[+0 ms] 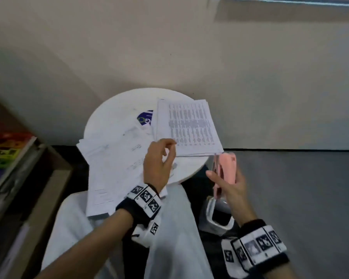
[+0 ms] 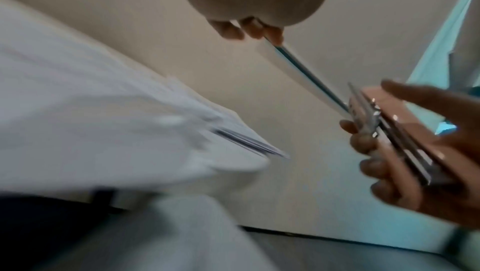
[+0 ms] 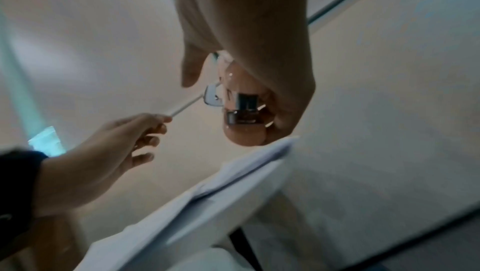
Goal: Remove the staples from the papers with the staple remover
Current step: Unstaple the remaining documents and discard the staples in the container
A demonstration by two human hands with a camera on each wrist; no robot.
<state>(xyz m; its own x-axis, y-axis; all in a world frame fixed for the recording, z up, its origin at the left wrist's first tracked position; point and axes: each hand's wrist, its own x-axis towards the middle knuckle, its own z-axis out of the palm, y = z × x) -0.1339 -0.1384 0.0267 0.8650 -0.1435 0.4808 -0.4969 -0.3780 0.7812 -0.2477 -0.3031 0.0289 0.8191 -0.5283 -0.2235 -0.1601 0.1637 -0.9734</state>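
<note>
You have two hands in view and one pink staple remover (image 1: 226,170). Your right hand (image 1: 230,186) curls round it, upright just off the round white table (image 1: 113,109). Your left hand (image 1: 159,162) pinches the near corner of one printed paper stack (image 1: 189,127), other fingers loosely bent. A second, looser pile of papers (image 1: 113,158) overhangs the table's near edge. No staple can be made out; both wrist views are blurred, and the pile hides much of the tabletop
</note>
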